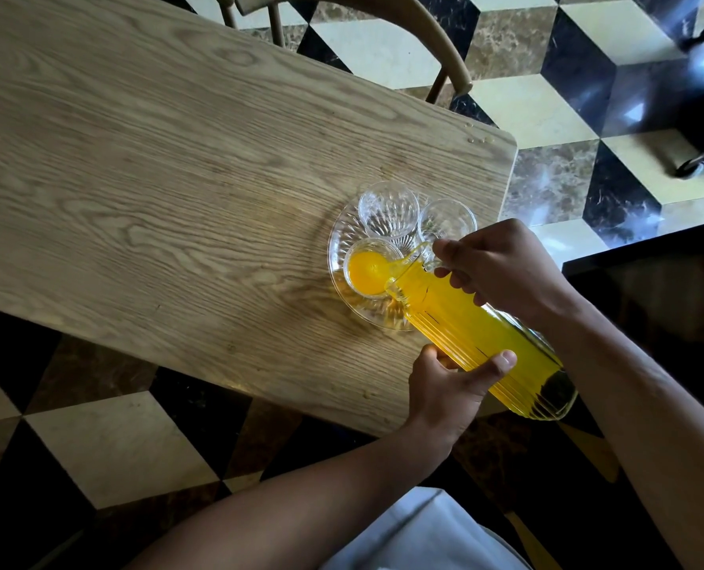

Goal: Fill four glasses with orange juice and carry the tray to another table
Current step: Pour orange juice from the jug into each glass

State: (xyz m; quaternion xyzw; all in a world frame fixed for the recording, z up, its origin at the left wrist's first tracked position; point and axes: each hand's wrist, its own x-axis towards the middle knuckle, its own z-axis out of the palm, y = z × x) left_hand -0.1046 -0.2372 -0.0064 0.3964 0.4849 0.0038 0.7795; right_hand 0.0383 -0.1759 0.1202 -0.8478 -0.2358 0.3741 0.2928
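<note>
1. The ribbed glass pitcher (473, 335), nearly full and probably heavy, tips juice into the nearest glass (370, 268) on the glass tray (338, 257) near the worktop (177, 178) corner.
2. The right hand (502, 269) grips what seems its handle; the left hand (449, 388) cradles the slippery body.
3. A fourth glass may be hidden.

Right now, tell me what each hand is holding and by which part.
Both hold the juice pitcher. The right hand grips its handle near the spout; the left hand supports its ribbed body from below, thumb across the side.

No readable text, labels, numbers — none anywhere
</note>
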